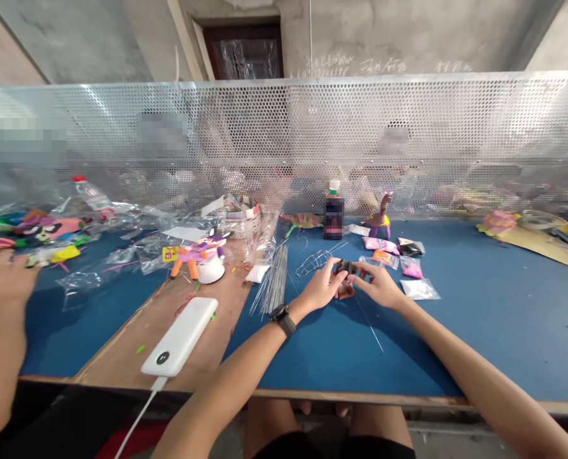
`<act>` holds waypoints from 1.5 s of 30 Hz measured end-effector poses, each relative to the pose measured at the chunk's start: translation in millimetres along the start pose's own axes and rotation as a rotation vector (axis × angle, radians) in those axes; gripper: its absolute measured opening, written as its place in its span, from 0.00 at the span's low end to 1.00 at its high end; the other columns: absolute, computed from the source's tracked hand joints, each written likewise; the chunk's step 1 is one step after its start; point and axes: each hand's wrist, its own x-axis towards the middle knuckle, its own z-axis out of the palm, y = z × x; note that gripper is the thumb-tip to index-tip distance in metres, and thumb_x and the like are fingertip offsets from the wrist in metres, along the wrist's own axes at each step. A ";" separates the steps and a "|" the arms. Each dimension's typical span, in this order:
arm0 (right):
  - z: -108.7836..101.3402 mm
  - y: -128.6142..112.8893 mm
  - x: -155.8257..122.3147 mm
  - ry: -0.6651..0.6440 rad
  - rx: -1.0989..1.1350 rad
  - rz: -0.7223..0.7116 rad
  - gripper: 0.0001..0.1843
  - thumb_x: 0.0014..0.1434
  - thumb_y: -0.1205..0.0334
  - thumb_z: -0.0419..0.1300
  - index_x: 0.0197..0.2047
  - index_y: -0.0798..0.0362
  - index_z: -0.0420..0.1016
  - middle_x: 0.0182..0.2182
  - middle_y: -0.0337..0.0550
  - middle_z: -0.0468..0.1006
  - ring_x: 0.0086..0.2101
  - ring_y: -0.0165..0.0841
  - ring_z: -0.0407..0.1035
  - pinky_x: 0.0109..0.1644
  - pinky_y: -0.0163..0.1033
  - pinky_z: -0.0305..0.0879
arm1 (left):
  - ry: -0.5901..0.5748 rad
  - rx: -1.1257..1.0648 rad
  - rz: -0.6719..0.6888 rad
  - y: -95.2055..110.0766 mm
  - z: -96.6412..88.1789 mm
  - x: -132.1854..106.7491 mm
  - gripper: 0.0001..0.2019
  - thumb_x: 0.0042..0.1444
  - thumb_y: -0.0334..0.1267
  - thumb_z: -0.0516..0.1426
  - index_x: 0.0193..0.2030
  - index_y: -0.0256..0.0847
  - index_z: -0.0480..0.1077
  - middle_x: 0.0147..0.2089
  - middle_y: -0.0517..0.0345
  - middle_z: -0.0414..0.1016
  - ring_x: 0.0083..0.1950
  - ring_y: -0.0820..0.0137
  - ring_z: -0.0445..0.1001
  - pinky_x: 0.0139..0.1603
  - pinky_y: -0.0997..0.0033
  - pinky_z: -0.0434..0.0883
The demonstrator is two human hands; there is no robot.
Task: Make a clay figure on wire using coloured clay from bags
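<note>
A dark lump that looks like modelling clay [345,266] is pinched between my two hands above the blue tabletop. My left hand [322,285], with a black watch on its wrist, closes its fingers on the lump's left side. On the other side my right hand [378,284] grips it with bent fingers. Just below the fingers a reddish-brown piece [345,291] shows, partly hidden; whether it joins the lump I cannot tell. A thin metal wire [370,325] slants toward the table's front edge. Beyond my left hand lies a bent wire frame [316,261].
Small bags of coloured clay [412,266] lie right of my hands, near a dark bottle [334,213] and a clay animal figure [380,220]. Left are straight wires [275,280], a white power bank [181,338] and another person's hand [4,280]. A perforated metal screen [264,121] stands behind.
</note>
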 end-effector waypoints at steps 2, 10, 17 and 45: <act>0.2 -1.2 -0.9 -0.021 0.009 -0.006 0.25 0.66 0.44 0.61 0.57 0.54 0.77 0.35 0.44 0.81 0.31 0.35 0.72 0.34 0.39 0.68 | -0.019 0.013 -0.004 0.5 -0.8 -0.5 0.23 0.71 0.57 0.50 0.62 0.42 0.61 0.28 0.60 0.76 0.27 0.64 0.78 0.30 0.69 0.71; 2.1 4.9 0.5 0.103 -0.066 -0.022 0.22 0.69 0.45 0.58 0.52 0.54 0.79 0.34 0.45 0.81 0.31 0.36 0.71 0.36 0.40 0.67 | -0.006 0.018 0.026 4.7 -1.8 -0.2 0.21 0.73 0.56 0.47 0.60 0.44 0.65 0.36 0.57 0.80 0.30 0.67 0.79 0.35 0.69 0.73; -2.4 -0.7 0.2 0.016 -0.054 -0.032 0.21 0.72 0.47 0.52 0.53 0.53 0.77 0.37 0.47 0.82 0.32 0.38 0.73 0.37 0.42 0.68 | 0.186 -0.040 -0.018 -2.6 -3.4 3.7 0.24 0.64 0.57 0.60 0.56 0.43 0.63 0.52 0.49 0.78 0.37 0.69 0.80 0.43 0.66 0.76; -18.4 8.8 5.5 -0.050 -0.188 -0.040 0.21 0.72 0.43 0.53 0.43 0.50 0.79 0.32 0.44 0.81 0.32 0.37 0.71 0.37 0.41 0.64 | -0.007 0.162 0.122 11.9 -3.0 0.9 0.14 0.72 0.48 0.51 0.52 0.41 0.70 0.41 0.53 0.82 0.41 0.63 0.82 0.43 0.67 0.74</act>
